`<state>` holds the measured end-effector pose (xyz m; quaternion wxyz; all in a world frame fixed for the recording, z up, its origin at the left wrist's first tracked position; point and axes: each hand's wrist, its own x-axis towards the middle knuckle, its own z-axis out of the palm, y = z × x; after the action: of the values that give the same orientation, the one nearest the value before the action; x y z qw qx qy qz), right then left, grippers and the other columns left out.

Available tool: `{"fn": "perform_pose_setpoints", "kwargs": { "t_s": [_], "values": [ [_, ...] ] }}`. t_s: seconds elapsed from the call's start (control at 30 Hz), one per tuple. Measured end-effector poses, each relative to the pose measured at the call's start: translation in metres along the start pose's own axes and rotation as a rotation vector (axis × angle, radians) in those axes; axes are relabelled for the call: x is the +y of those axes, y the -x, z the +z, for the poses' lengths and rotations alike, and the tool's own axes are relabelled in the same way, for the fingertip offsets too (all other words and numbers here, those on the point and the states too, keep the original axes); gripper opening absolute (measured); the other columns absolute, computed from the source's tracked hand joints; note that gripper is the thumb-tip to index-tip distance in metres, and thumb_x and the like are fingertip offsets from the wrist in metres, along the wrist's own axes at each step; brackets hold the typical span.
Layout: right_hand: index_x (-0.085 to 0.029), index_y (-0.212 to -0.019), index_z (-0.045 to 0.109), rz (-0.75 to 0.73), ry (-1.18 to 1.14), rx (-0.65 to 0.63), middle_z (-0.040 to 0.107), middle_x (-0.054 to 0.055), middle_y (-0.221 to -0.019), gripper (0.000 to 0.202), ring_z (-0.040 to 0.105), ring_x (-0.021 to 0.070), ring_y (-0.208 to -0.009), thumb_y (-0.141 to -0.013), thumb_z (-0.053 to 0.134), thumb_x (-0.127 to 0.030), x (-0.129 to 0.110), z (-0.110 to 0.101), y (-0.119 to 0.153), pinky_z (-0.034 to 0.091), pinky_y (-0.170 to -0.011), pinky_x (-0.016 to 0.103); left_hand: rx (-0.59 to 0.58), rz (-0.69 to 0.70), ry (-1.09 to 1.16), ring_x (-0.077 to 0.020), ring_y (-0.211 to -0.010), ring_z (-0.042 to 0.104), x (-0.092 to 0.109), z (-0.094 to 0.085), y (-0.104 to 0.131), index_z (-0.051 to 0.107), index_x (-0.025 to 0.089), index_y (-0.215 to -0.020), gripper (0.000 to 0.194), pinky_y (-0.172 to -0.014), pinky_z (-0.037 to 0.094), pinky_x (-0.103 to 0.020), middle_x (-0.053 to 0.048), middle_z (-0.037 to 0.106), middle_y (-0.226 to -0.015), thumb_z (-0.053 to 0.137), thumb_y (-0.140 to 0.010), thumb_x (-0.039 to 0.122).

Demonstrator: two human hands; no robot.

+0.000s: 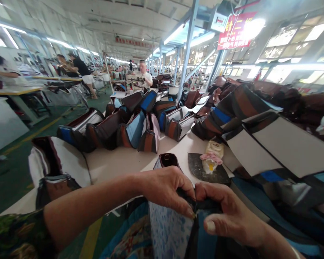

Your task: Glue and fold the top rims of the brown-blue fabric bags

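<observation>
Close to my body, an unfinished bag [171, 228] with a white-and-blue mottled panel and a black side with a blue stripe stands between my hands. My left hand [166, 187] pinches its upper edge with thumb and fingers. Right beside it, my right hand [228, 212] grips the same edge over the dark, blue-striped side, thumb bent towards me. The fingertips of both hands nearly meet. Behind the left hand, a dark maroon part with a metal ring [166, 157] shows. What lies under the fingers is hidden.
Several unfinished bags [131, 129] line the back of the white table [108, 163]. Another bag [70, 154] stands at the left. A bottle wrapped in pink cloth [212, 158] rests on a dark board [195, 167]. Stacked bags [283, 144] crowd the right. Other people work farther back.
</observation>
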<state>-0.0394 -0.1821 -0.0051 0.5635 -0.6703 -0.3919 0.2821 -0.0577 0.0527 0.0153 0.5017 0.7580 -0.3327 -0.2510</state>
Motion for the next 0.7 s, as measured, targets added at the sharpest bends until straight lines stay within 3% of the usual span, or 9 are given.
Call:
{"fn": "perform_pose_setpoints", "kwargs": {
  "t_s": [0.1,0.37,0.53,0.7],
  "values": [
    [-0.017,-0.077,0.054,0.049,0.064,0.042,0.045,-0.003,-0.074,0.039,0.037,0.013,-0.07,-0.077,0.077,-0.049,-0.001,-0.001,0.005,0.029,-0.061,0.027,-0.012,-0.005,-0.022,-0.0142,-0.071,0.054,-0.001,0.002,-0.007,0.073,0.013,-0.086,0.044,-0.062,0.041,-0.024,0.002,0.059,-0.074,0.08,-0.076,0.055],
    [-0.015,-0.087,0.061,0.057,-0.094,-0.062,0.049,-0.001,-0.079,0.027,0.041,0.013,-0.073,-0.088,0.07,-0.04,0.007,-0.01,0.015,0.034,-0.066,0.027,-0.068,-0.05,0.04,-0.0153,-0.076,0.058,0.002,0.003,-0.015,0.075,0.014,-0.093,0.049,-0.068,0.044,-0.023,0.0,0.064,-0.08,0.081,-0.073,0.058],
    [-0.014,-0.089,0.062,0.048,-0.12,-0.06,0.053,0.001,-0.083,0.025,0.045,0.0143,-0.077,-0.088,0.07,-0.038,0.006,-0.01,0.012,0.038,-0.071,0.027,0.034,-0.215,0.0,-0.0125,-0.067,0.053,0.009,0.009,-0.014,0.074,0.015,-0.085,0.046,-0.059,0.04,-0.022,0.003,0.06,-0.071,0.085,-0.067,0.056],
    [-0.016,-0.081,0.06,0.081,-0.101,0.002,0.048,-0.002,-0.076,0.019,0.039,0.0123,-0.07,-0.085,0.069,-0.032,0.009,-0.005,0.01,0.033,-0.063,0.026,0.072,-0.134,-0.059,-0.0128,-0.069,0.055,0.005,0.014,-0.015,0.076,0.014,-0.089,0.028,-0.062,0.042,-0.022,0.002,0.063,-0.074,0.077,-0.078,0.039]
  ]
}}
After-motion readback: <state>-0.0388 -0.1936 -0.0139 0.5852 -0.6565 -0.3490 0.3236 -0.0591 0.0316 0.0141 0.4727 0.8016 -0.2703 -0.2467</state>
